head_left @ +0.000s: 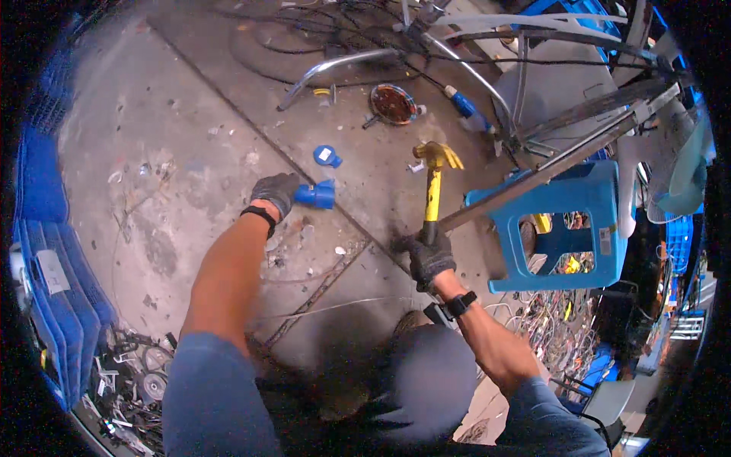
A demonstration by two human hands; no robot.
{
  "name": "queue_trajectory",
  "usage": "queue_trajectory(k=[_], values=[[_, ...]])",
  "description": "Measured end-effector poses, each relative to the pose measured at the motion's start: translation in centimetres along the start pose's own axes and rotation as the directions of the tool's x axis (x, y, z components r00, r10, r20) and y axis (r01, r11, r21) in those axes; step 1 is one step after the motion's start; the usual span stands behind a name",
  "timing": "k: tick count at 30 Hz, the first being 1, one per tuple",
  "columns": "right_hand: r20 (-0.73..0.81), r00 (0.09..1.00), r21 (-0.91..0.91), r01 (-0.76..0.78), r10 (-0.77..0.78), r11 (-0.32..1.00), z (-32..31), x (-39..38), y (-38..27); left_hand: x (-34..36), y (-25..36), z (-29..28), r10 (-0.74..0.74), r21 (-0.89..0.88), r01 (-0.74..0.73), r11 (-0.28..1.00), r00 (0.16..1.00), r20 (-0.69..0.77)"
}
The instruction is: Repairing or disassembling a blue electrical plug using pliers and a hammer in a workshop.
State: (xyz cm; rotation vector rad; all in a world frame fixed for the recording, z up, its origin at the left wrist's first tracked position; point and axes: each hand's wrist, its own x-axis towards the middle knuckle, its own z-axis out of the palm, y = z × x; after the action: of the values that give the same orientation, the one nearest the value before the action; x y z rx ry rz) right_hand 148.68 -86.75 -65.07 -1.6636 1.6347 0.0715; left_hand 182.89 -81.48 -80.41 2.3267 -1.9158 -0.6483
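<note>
My left hand (276, 192), in a dark glove, is closed on a blue plastic pipe fitting (320, 195), which lies over a long dark metal strip or groove along the concrete floor. My right hand (428, 257), also gloved, grips the black end of a claw hammer (432, 183) with a yellow handle, its head raised upward. A small blue round piece (326, 155) with a white label lies just beyond the fitting.
A round pan of brown bits (392, 103), cables, bent chrome tubes and a metal frame (579, 122) are ahead and right. A blue plastic stool (499, 228) lies at right. Blue crates (46, 274) stand left. Scrap heaps lie at both lower sides.
</note>
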Motion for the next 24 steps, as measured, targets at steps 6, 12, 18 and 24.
queue_trajectory(k=[6,12,18,24], values=[[-0.064,0.978,-0.056,0.195,-0.198,0.979,3.4,-2.8,10.0,0.2,0.8,0.3,0.282,0.056,-0.285,0.957,0.958,0.046],[-0.033,0.996,-0.111,0.074,-0.078,0.991,4.9,-6.1,11.8,3.7,1.7,-3.8,0.105,0.036,-0.106,0.994,0.994,0.021],[-0.08,0.995,-0.037,-0.055,0.052,0.998,7.4,-5.3,15.8,7.1,5.7,-3.0,0.199,-0.027,-0.215,0.976,0.939,-0.279],[-0.013,0.999,-0.089,-0.039,0.038,0.995,7.1,-6.2,13.3,8.0,7.5,-3.2,0.031,-0.017,-0.033,0.999,0.992,-0.122]])
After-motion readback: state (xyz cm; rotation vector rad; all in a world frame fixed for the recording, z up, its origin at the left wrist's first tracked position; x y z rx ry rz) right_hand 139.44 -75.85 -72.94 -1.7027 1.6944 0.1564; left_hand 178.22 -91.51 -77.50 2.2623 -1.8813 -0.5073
